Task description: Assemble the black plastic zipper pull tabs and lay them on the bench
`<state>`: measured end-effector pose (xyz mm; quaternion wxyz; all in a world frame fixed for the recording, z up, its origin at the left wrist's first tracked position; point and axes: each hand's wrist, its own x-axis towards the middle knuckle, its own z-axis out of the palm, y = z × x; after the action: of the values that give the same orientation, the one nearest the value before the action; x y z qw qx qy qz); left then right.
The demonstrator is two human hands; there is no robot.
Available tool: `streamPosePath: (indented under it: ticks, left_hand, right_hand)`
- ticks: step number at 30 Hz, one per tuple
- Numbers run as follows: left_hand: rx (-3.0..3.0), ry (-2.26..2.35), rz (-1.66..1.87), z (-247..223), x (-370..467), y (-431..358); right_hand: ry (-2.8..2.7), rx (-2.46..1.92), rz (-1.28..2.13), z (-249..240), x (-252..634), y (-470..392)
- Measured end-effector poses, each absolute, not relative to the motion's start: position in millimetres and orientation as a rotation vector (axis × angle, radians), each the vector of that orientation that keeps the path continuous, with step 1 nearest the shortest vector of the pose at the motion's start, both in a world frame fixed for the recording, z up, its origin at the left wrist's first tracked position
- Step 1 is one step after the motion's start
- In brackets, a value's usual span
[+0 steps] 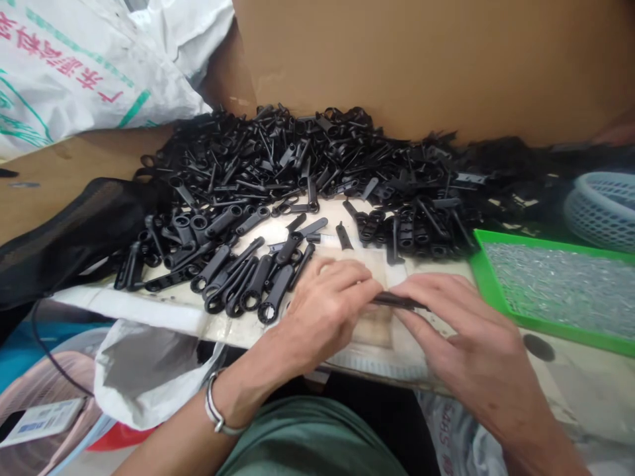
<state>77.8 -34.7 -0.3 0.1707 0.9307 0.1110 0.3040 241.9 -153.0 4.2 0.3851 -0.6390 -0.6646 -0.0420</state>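
Between my two hands, over the front of the worktable, is a slim black plastic part (397,301). My left hand (333,301) closes on its left end, with the fingertips hiding that end. From the other side my right hand (459,324) pinches it between thumb and fingers. Just left of my left hand lie several black plastic handles with a ring at one end (278,291). A pale, worn pad (372,330) lies on the table beneath the held part.
A big heap of black plastic parts (297,152) covers the back of the table. To the right stand a green tray (489,281) of small metal pins and a pale blue basket (602,208). White sacks (99,73) rest at the upper left; an open white bag (143,377) hangs below the table edge.
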Motion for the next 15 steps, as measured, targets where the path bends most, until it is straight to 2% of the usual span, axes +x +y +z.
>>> streamPosePath:
  ticks: [6, 15]
  left_hand:
    - [2.465, 0.256, 0.876, 2.0, 79.1, -40.0]
    - [2.256, 0.194, 0.791, 10.7, 74.9, -42.6]
  right_hand:
    - [-1.572, -1.616, 0.106, 0.2, 242.7, -157.9]
    - [-1.513, -1.562, -0.016, -1.7, 233.4, -159.6]
